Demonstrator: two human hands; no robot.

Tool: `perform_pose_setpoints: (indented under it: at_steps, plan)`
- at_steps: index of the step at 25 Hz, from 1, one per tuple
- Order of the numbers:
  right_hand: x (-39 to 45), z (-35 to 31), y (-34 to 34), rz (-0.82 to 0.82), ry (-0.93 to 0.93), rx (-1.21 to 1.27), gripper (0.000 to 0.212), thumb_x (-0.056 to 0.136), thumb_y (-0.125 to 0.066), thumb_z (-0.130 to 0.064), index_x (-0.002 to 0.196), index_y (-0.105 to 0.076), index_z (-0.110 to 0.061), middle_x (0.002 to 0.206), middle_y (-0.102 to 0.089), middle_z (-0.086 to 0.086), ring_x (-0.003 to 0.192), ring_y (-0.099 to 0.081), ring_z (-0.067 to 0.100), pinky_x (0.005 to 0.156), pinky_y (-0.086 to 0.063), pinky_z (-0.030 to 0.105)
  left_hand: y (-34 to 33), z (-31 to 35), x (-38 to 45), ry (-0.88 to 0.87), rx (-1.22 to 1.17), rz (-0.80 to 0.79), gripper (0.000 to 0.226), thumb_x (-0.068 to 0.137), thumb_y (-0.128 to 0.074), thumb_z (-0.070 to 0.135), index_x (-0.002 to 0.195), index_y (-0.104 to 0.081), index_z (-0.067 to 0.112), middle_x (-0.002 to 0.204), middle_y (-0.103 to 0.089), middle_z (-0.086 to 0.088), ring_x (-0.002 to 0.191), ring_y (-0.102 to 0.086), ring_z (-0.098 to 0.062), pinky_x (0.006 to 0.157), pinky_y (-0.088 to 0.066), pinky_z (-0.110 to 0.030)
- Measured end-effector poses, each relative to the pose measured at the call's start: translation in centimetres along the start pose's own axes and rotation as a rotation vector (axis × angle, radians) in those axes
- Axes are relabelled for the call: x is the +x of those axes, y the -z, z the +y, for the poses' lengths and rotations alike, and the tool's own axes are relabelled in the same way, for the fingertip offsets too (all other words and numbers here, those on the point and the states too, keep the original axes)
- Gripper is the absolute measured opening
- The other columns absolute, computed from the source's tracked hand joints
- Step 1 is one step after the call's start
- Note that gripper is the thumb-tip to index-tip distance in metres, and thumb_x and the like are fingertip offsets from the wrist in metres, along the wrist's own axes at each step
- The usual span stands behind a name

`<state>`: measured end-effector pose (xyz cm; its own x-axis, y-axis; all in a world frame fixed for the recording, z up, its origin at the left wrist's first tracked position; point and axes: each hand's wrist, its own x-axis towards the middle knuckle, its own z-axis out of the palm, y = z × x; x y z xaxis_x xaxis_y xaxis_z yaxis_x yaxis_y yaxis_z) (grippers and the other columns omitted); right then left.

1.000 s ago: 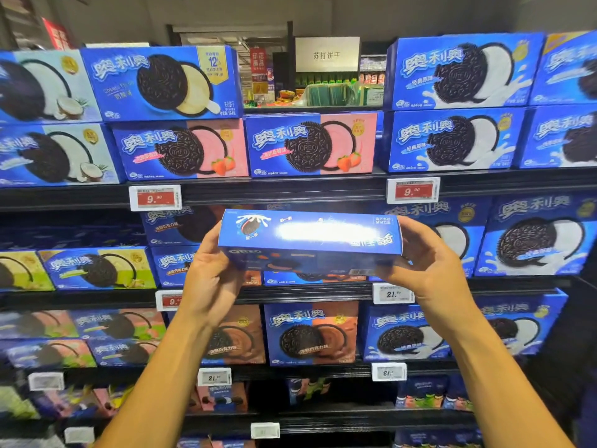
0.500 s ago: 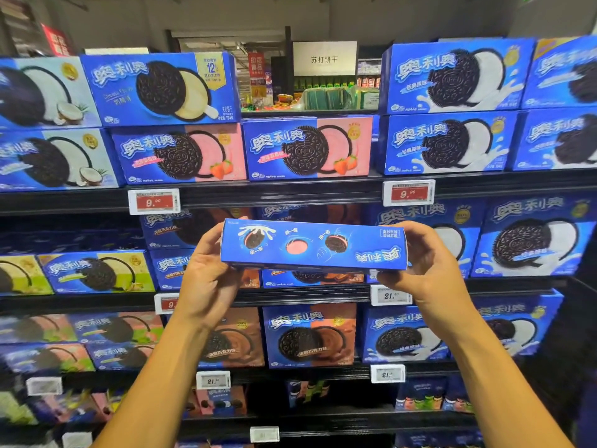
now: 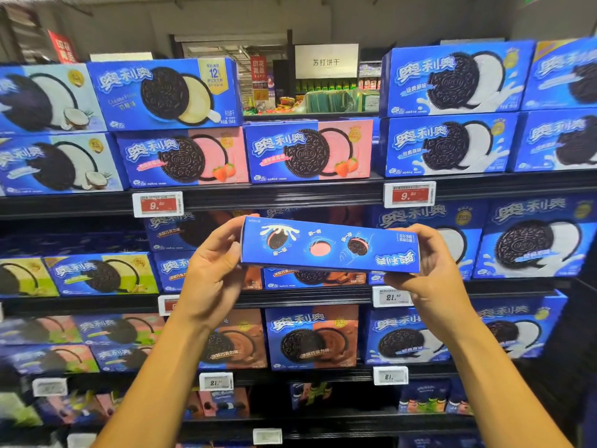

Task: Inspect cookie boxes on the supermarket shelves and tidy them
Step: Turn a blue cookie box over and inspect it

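We see a royal-blue held box [image 3: 329,245] printed with dark cookies, pink cream and white milk splashes; two strawberry boxes [image 3: 182,155] are half blue, half pink, with red berries; the coconut boxes [image 3: 58,163] are blue and pale mint; the pistachio box [image 3: 103,274] is blue and yellow-green; the chocolate box [image 3: 311,336] pairs blue with brown; the price tags [image 3: 157,204] are white with red panels; the shelves [image 3: 290,197] are black.

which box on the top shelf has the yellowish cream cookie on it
The cheese-flavour box, second from the left in the upper row of the top shelf, stacked on a strawberry box. It alone carries a 12% badge; its neighbours show white or pink cream.
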<state>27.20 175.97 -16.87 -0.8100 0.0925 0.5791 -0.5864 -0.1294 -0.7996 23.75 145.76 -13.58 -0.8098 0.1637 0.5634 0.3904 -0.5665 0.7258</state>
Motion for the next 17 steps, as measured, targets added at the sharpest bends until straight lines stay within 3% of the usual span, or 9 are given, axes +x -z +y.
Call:
perform_pose_setpoints:
  at_steps: [2,6,9,13,17]
  plan:
    - [0.1,0.8,0.2,0.025,-0.020,0.065,0.067,0.067,-0.073,0.016,0.107,-0.061,-0.036,0.113,-0.069,-0.007,0.105,-0.065,0.012,0.069,-0.057,0.025,-0.8,0.3,-0.1,-0.008,0.052,-0.035,0.042,0.092,-0.046,-0.004,0.108,-0.075,0.021,0.112,-0.073,0.002,0.104,-0.067,-0.014,0.086,-0.056,-0.026]
    - [0.3,2.3,0.6,0.101,-0.066,0.161,0.061,0.064,-0.064,0.014,0.108,-0.055,-0.028,0.101,-0.068,-0.002,0.090,-0.065,0.013,0.062,-0.054,0.023,-2.8,0.4,-0.5,-0.040,0.185,-0.090,0.038,0.088,-0.055,0.001,0.125,-0.062,0.009,0.123,-0.068,-0.002,0.108,-0.065,-0.010,0.086,-0.052,-0.020]
    - [0.2,3.0,0.7,0.149,-0.096,0.188,0.062,0.063,-0.059,0.017,0.105,-0.057,-0.029,0.095,-0.067,-0.003,0.084,-0.064,0.010,0.060,-0.051,0.020,-3.1,0.2,-0.6,-0.035,0.286,-0.086,0.040,0.087,-0.059,0.007,0.127,-0.060,0.011,0.135,-0.062,-0.009,0.129,-0.054,-0.023,0.105,-0.042,-0.038]
    - [0.0,2.8,0.6,0.150,-0.102,0.166,0.066,0.064,-0.054,0.019,0.107,-0.056,-0.029,0.092,-0.068,-0.004,0.082,-0.065,0.009,0.058,-0.051,0.019,-2.8,0.2,-0.6,-0.031,0.285,-0.087,0.037,0.090,-0.061,0.007,0.127,-0.060,0.011,0.133,-0.063,-0.005,0.125,-0.056,-0.021,0.091,-0.049,-0.024]
    - [0.2,1.6,-0.1,0.106,-0.073,0.101,0.066,0.063,-0.059,0.013,0.113,-0.056,-0.030,0.105,-0.069,-0.004,0.094,-0.065,0.014,0.067,-0.056,0.024,-1.5,-0.4,-0.5,0.000,0.156,0.052,0.030,0.092,-0.055,0.009,0.118,-0.067,0.019,0.120,-0.070,0.000,0.113,-0.063,-0.020,0.086,-0.055,-0.030]
